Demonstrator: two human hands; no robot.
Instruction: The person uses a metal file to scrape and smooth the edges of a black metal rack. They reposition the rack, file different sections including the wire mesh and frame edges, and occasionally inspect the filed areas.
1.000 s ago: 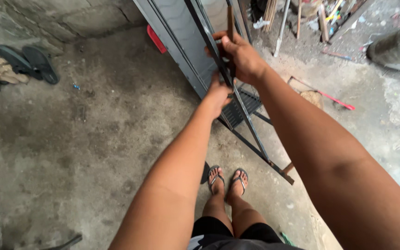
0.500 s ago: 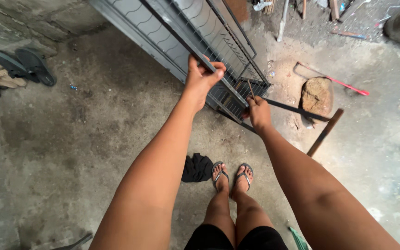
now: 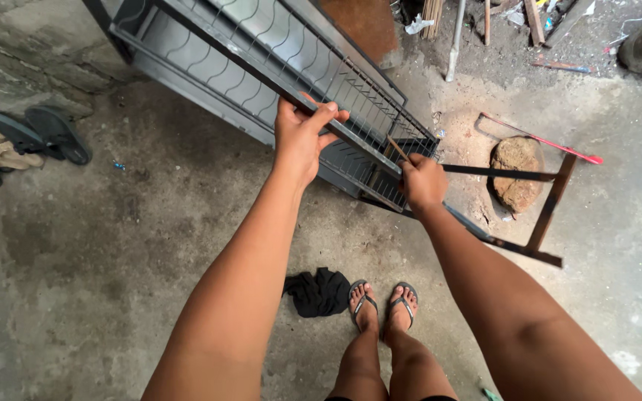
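Note:
A long grey metal rack frame (image 3: 209,56) with wavy wire bars and a mesh panel lies tilted across the top of the view. My left hand (image 3: 300,137) grips its dark front rail, fingers wrapped over the bar. Lower to the right, my right hand (image 3: 422,180) is closed around a thin brown stick-like tool (image 3: 396,147) whose tip touches the mesh near the frame's end. A dark metal stand (image 3: 540,223) sticks out under the frame on the right.
Concrete floor all round. A black cloth (image 3: 318,291) lies beside my sandalled feet (image 3: 380,304). Sandals and slippers (image 3: 16,141) sit at the left. A round stone (image 3: 518,171), a red-tipped rod (image 3: 540,139) and scrap wood and pipes (image 3: 484,22) lie at the upper right.
The frame has dropped from near upright to a low slant. My right hand has moved from high on the bar down to the frame's right end. The view has tilted down.

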